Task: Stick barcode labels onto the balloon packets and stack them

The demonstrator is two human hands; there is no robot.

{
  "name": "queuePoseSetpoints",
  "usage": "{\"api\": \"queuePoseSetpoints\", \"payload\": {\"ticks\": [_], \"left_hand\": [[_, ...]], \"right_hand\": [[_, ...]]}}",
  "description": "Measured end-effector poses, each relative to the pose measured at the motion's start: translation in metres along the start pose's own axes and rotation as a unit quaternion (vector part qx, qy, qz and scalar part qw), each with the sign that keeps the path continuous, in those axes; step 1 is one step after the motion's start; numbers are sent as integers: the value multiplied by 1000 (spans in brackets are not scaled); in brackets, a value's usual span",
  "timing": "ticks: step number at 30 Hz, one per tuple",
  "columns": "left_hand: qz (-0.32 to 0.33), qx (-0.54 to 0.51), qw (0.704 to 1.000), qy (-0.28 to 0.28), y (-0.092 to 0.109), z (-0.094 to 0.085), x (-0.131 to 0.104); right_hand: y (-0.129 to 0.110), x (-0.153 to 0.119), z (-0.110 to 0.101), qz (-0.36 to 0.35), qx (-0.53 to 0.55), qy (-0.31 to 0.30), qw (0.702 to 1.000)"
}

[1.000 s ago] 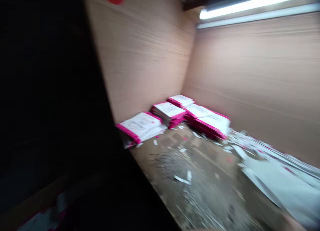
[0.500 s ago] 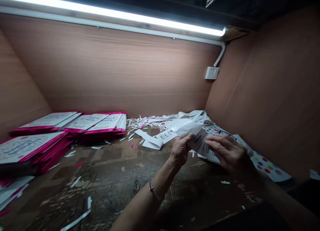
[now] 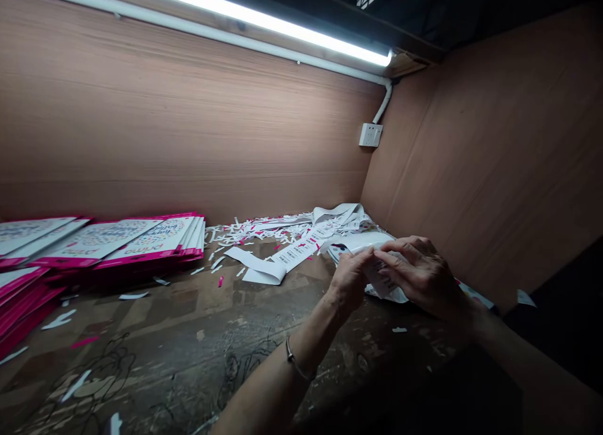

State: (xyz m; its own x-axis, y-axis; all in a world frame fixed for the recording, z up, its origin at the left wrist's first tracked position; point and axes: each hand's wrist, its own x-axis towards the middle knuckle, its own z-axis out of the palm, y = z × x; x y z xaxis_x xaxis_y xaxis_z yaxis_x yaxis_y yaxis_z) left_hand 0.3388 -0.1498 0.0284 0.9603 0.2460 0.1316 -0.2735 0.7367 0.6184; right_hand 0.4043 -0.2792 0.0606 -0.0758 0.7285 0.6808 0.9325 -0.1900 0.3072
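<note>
Wooden wall panels (image 3: 188, 121) stand behind a worn table (image 3: 198, 328), under a tube light (image 3: 282, 24) that crosses the top of the frame. Right of the lower centre, my left hand (image 3: 349, 278) and my right hand (image 3: 421, 273) both pinch a printed label strip (image 3: 381, 283) with their fingers, so neither is nearer. It hangs between and just below my fingertips; its visible part slopes down to the right, the rest is hidden. A loose barcode strip (image 3: 296, 253) lies left of it, and pink-edged packets (image 3: 127, 239) are stacked at the left.
</note>
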Motion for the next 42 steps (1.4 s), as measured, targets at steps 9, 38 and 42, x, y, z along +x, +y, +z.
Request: {"api": "queuePoseSetpoints", "payload": {"ticks": [9,38,42], "left_hand": [[-30,-14,999,18,1,8,-6],[-57,157,984,68,5,19,-27],[-58,181,980,67,9,21,-30]], "right_hand": [[-1,-13,-7,29,27,31,999],[-18,-11,-12,11,87,17,996],[-22,-9,-9,17,63,4,998]]}}
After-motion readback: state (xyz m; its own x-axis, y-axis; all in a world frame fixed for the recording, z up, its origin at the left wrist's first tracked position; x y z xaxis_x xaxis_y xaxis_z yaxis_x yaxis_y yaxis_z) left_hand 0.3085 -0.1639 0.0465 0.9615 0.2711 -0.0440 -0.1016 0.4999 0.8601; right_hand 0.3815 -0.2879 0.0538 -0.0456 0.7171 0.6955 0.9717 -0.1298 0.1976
